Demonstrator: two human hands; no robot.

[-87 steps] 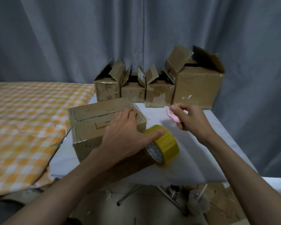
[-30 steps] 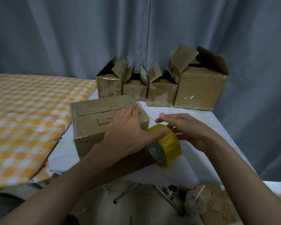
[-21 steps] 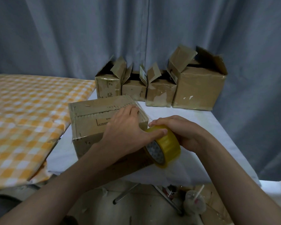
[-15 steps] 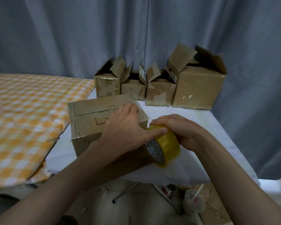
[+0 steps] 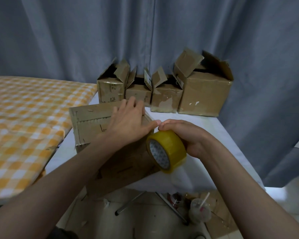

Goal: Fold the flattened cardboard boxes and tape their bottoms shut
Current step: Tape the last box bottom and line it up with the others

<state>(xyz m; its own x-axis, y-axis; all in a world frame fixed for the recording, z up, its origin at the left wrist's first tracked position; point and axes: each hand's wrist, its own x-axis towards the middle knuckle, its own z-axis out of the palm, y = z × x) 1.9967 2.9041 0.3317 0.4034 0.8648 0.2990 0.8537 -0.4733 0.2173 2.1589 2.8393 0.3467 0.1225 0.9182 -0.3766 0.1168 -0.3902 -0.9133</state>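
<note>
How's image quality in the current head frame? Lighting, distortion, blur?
Head view: dim, soft light, no glare; the near face of the cardboard box lies in shadow; the tape roll is sharp; wide-angle bending shows at the edges, both forearms stretched; the left hand and right hand look slightly soft.

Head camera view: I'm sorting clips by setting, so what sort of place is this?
Probably a makeshift home packing corner, not a warehouse: a small white table against a grey curtain, a checked orange cloth alongside, open cardboard boxes lined up at the back, and a drink cup on the floor.
</note>
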